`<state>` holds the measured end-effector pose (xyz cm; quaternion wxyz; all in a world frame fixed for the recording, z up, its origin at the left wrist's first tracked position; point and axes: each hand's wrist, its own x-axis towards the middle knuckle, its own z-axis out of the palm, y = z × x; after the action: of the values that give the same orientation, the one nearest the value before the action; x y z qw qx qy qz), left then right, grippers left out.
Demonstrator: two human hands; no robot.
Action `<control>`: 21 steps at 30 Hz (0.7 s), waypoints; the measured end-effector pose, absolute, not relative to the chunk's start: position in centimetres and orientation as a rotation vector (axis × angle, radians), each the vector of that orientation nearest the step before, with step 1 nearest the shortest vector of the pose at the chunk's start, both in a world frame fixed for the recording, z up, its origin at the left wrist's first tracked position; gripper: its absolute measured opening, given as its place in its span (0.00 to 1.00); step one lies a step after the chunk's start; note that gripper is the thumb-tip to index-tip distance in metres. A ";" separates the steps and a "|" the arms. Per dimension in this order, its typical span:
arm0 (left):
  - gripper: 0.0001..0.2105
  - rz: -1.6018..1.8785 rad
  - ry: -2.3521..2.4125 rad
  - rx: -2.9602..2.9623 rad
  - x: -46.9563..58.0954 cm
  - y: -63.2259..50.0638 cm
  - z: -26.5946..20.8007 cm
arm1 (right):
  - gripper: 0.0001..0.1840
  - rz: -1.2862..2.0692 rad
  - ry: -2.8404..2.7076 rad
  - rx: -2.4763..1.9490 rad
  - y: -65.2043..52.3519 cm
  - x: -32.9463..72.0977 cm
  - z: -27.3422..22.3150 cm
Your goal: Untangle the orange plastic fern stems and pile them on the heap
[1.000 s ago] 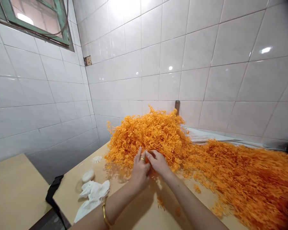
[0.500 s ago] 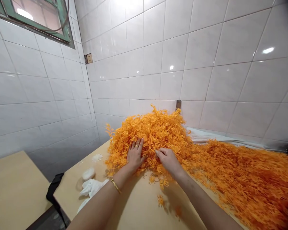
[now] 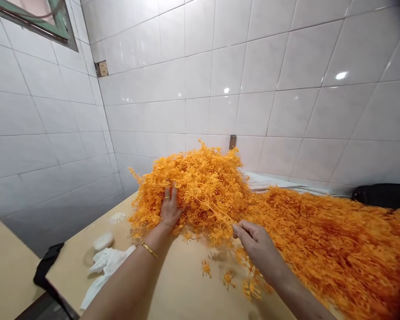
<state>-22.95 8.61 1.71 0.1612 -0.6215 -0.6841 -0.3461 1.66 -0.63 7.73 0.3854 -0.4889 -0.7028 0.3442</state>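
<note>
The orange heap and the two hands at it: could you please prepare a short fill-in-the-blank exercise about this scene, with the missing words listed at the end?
1. The right hand pinches a thin stem that is ____ in colour.
2. The left hand, laid against the tall heap, wears a ____ on one finger.
3. A gold-coloured bracelet circles the ____ wrist.
4. The crumpled cloth on the table is ____ in colour.

Missing words: orange; ring; left; white.
</note>
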 end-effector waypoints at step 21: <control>0.38 -0.681 -2.112 -1.805 -24.5 10.6 5.4 | 0.18 0.886 -1.589 -1.474 -11.0 12.7 5.7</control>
<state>-24.51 10.56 5.41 0.1400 -0.6249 -0.7311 -0.2356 12.71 -11.02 5.70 0.3895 -0.5798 -0.6250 0.3485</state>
